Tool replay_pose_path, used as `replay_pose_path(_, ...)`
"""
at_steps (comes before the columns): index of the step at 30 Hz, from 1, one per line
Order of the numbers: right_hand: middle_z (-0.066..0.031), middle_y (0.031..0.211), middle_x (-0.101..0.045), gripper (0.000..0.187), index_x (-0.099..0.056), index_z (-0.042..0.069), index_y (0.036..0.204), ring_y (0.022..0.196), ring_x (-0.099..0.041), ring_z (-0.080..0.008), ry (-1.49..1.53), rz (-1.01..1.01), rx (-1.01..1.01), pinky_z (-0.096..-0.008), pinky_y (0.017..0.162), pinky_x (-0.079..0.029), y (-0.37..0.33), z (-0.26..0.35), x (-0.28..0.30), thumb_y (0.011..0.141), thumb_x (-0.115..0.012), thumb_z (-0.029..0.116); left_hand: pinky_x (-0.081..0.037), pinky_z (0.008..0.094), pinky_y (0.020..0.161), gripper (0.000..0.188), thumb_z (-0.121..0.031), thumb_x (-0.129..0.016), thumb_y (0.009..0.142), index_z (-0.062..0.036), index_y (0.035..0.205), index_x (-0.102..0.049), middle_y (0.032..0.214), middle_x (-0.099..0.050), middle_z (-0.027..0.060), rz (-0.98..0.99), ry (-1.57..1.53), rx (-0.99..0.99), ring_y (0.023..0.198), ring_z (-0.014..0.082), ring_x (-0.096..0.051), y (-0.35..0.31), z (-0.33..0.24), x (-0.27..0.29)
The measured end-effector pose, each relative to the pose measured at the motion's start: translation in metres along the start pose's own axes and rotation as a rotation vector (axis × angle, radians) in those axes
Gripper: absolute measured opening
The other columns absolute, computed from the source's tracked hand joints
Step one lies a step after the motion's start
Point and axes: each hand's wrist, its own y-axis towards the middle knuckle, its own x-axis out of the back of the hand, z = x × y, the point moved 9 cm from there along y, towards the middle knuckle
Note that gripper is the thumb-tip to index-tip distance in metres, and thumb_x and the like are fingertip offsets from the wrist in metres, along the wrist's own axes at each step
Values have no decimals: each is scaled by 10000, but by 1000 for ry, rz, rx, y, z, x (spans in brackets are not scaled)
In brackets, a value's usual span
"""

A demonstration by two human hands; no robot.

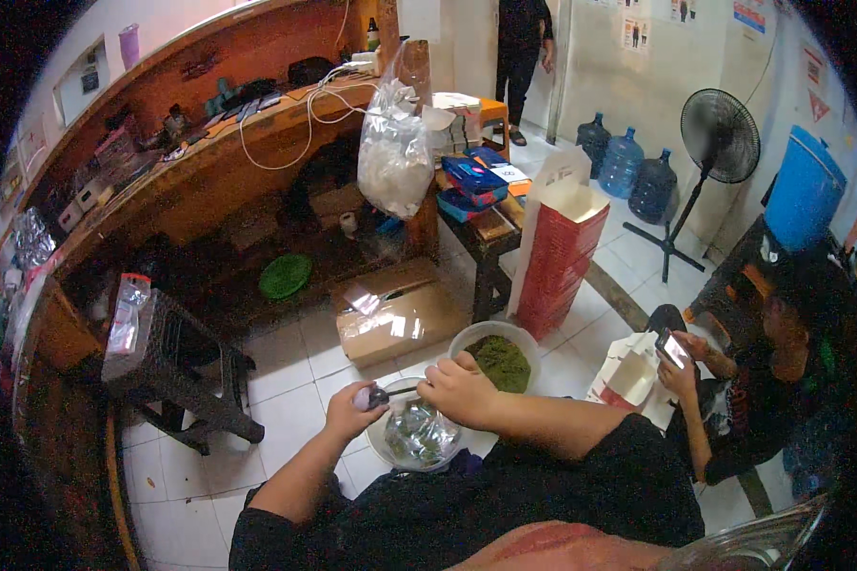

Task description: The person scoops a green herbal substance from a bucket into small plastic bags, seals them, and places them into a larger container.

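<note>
L hand point(355, 411): we see it closed round a small pale item, prob. a little bag, w/ a dark spoon point(397, 391) meeting it; held up over the near bowl, we judge so spills drop in.
R hand point(459, 389): fingers curled shut on the spoon's other end, forearm crossing above the near bowl; held level w/ the L hand, apparently to feed the bag's mouth.
Near bowl point(388, 455): pale, round, on the tiled floor point(290, 376) just in front of our lap; holds shiny clear packets w/ greenish contents.
Far bowl point(468, 335): white, touching or just behind the R hand; heaped w/ dark green crumbly stuff, matte & coarse. Close by, likely for short scoops.
Cardboard box point(395, 319): taped, brown, on the floor beyond the bowls.
Red carton stack point(560, 262): tall, right of the far bowl.
Other person point(762, 381): seated at right, both hands on a phone point(674, 349).
</note>
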Motion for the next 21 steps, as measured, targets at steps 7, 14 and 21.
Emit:
replay_pose_path(7,-31,698,-479,64,-498,129,698,722,-472,-186,30,60,2,-376,745,-289,-4,-1,-3,660,-452,151,-427,247,680,427,-189,-711,559,-42,920,-537,821,-571,69,117,-66,121,738,121,-531,0,-11,-3)
replay_pose_path(14,-33,717,-487,86,-517,124,714,743,-475,-197,136,273,-65,-407,767,-300,-7,-8,-19,670,-445,142,-441,251,645,420,-197,-704,564,-38,913,-534,815,-569,70,153,-202,130,692,123,-538,-1,-4,-10)
replay_pose_path(21,-29,678,-490,80,-520,139,719,709,-487,-192,52,49,-39,-384,735,-296,-4,-11,13,672,-457,151,-424,265,705,446,-250,-685,565,-47,931,-532,874,-565,92,164,-98,69,780,166,-543,1,5,-17)
